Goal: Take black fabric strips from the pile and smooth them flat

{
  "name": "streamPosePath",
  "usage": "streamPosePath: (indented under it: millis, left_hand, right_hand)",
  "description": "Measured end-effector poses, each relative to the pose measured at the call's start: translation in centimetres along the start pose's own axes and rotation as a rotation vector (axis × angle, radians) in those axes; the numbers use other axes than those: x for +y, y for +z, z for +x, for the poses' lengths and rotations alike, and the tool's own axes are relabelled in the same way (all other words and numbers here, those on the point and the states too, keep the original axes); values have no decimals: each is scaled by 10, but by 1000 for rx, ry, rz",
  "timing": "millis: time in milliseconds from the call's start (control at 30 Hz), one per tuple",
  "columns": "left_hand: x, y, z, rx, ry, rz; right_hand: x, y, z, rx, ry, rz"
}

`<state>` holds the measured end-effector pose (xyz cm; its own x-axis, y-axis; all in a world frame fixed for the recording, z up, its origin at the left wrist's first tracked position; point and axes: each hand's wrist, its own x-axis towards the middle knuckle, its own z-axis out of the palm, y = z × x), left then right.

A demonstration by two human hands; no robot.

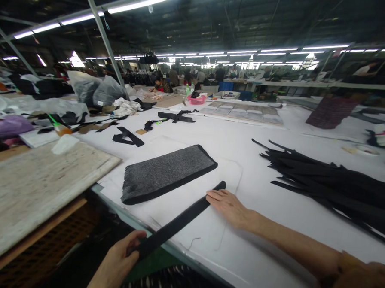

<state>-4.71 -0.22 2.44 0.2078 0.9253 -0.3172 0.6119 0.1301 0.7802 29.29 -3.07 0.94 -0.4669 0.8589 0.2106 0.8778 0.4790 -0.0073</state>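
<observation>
A long black fabric strip (178, 219) runs slantwise over the near edge of the white table (238, 258). My left hand (120, 258) is closed round its near end, thumb on top, just off the table edge. Near the strip's far end, my right hand (228, 206) lies with fingers stretched out flat, the fingertips touching the strip. Just beyond it sits a neat stack of dark grey fabric pieces (170, 170) with black sides. On the right, a loose pile of long black strips (332, 181) is spread across the table.
A worn board (31, 191) stands on the left, above a brown plastic crate (51, 244). Black scraps (128, 136) lie behind the stack. Farther back are a pink basket (197, 99), grey plastic bags (108, 91) and a dark red fabric stack (331, 111). Other people are in the background.
</observation>
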Motion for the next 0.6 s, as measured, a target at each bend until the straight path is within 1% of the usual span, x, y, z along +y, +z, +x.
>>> streamPosePath:
  millis: [100, 167, 233, 333, 433, 533, 600]
  left_hand:
    - [0, 8, -2, 9, 18, -77]
    - [9, 16, -2, 26, 37, -101]
    - [24, 24, 2, 38, 77, -66]
    - [50, 40, 14, 26, 150, 87]
    - [70, 57, 29, 14, 193, 289]
    - [83, 71, 40, 13, 185, 458]
    - [88, 77, 42, 21, 173, 508]
  right_hand:
    - [16, 3, 11, 30, -12, 9]
    - [25, 5, 12, 32, 12, -1]
    - [37, 6, 7, 31, 52, -11]
    - [62, 6, -8, 46, 131, 22]
    - [92, 7, -25, 91, 247, 149]
    - [117, 11, -34, 197, 400, 353]
    - [128, 14, -36, 277, 512, 477]
